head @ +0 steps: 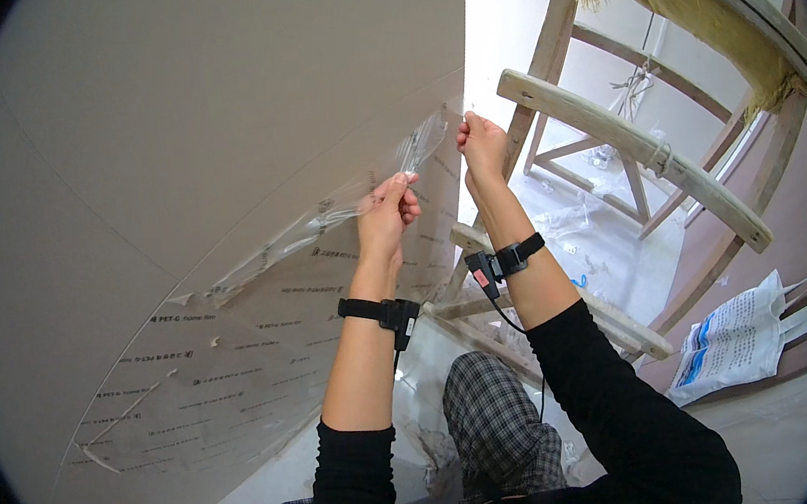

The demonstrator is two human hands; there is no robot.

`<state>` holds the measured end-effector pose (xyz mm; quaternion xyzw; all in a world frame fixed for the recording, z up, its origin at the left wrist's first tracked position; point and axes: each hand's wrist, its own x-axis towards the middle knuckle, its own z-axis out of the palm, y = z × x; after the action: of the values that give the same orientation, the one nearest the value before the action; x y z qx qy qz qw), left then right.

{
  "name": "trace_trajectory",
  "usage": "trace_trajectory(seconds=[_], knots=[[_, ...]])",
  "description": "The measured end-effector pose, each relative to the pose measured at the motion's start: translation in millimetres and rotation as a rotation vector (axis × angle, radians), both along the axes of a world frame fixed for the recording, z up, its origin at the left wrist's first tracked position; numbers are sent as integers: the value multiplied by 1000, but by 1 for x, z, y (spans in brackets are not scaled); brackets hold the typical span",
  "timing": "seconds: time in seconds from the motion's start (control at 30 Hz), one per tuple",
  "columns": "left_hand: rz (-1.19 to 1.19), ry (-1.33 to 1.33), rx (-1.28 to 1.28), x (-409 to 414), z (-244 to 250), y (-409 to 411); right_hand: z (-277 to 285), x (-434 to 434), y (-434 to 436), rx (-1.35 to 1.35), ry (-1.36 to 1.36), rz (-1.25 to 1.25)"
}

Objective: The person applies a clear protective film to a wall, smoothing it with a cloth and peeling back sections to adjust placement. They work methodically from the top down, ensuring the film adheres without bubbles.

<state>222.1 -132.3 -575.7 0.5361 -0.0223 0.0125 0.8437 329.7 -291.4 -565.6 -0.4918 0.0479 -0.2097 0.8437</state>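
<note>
My left hand is closed on a bunched fold of clear printed protective film, which covers the lower part of a grey-beige panel. From that hand, the crumpled film stretches up and right towards the panel's vertical edge. Beside this edge my right hand is raised, its thumb and finger pinched at the film's corner; how much film lies between them is hard to see. The film's loosened upper edge droops in a long fold to the left of my left hand. Both wrists wear black straps with small devices.
A wooden stepladder with yellow cloth tied around its top stands close at the right. A white printed bag lies at the lower right. Scraps of clear plastic litter the pale floor behind the ladder. My checked trouser knee is below my arms.
</note>
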Motion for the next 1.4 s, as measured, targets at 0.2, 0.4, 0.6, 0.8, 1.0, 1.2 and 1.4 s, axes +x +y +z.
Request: trace_trajectory(seconds=[0.2, 0.4, 0.6, 0.8, 1.0, 1.2, 1.4], knots=[[7, -15, 18, 3, -2, -4, -17, -3, -6, 54, 29, 67], [55, -21, 86, 2, -5, -3, 17, -18, 3, 76, 91, 36], [80, -60, 79, 1, -3, -9, 15, 0, 31, -520, 3, -278], [136, -57, 74, -2, -3, -15, -10, 9, 40, -275, -111, -248], [233, -70, 130, -13, -21, -13, -43, -8, 40, -173, -111, -132], [298, -97, 209, -14, -30, -9, -54, -21, 41, -175, -80, -102], [318, -111, 299, -23, -45, -8, -79, -41, 36, -296, -34, -188]])
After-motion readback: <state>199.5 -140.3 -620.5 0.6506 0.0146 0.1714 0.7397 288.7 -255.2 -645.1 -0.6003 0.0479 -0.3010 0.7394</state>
